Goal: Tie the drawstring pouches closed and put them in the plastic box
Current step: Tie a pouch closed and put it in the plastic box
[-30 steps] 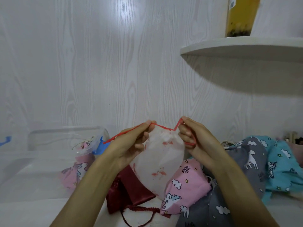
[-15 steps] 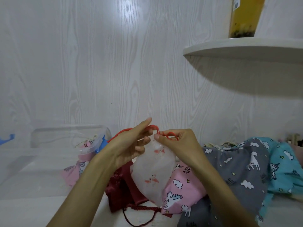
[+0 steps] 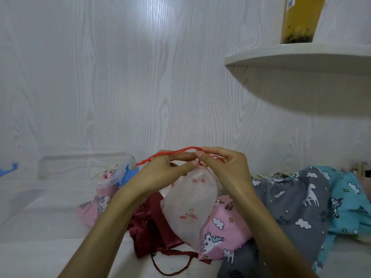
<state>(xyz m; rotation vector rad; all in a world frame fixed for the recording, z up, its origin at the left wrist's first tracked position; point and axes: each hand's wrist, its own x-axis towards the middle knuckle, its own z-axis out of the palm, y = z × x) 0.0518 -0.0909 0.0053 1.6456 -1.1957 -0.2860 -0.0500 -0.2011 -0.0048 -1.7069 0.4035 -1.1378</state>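
I hold the white pouch [image 3: 189, 203] up over the bench [image 3: 40, 255]. My left hand [image 3: 160, 173] and right hand [image 3: 222, 169] have come together and both pinch its red string [image 3: 172, 154], which was pulled wide before, so I think the knot is being made. The plastic box [image 3: 60, 177] on the left has one pink pouch [image 3: 96, 205] in it.

White tabletop [image 3: 36, 255] carries all. Clear plastic box [image 3: 84, 167] far left, blue latch [image 3: 128, 173] on its right end. Dark red pouch [image 3: 148, 223] near centre, cord looped on table. Pink unicorn pouch [image 3: 222, 225] just right of it; grey unicorn pouch [image 3: 291, 207] and teal pouch [image 3: 349, 203] far right. Wall shelf [image 3: 301, 57] upper right bears yellow container [image 3: 299, 19].
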